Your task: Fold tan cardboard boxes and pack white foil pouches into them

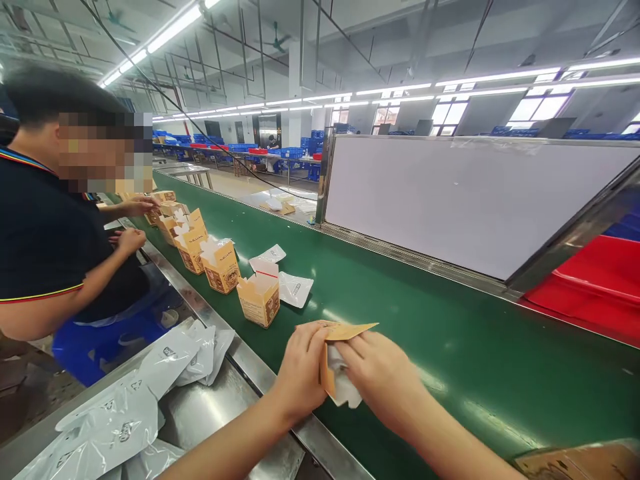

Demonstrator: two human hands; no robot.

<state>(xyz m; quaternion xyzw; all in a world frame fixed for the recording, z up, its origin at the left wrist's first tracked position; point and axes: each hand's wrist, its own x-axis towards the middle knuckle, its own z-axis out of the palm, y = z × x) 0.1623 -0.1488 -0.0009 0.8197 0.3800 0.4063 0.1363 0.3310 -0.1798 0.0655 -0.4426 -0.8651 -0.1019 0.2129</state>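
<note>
Above the green conveyor belt I hold a small tan cardboard box [354, 330] with its top open towards me. My left hand [303, 365] is wrapped round the box's left side. On the other side, my right hand [387, 373] grips the box, its fingertips bent in at the opening and partly hidden by the raised lid. White shows inside the box; whether it is a pouch or the inner flaps I cannot tell. The nearest standing box, an open printed carton [259, 300], is beyond my left hand, with a silvery white pouch [296, 289] beside it.
More open cartons [220, 267] line the green belt [400, 300] to the left. White pouches [115, 413] are heaped on a steel tray [210, 413]. A co-worker [55, 227] sits at left. Another printed carton [580, 461] lies at lower right. A white panel [450, 200] borders the far side.
</note>
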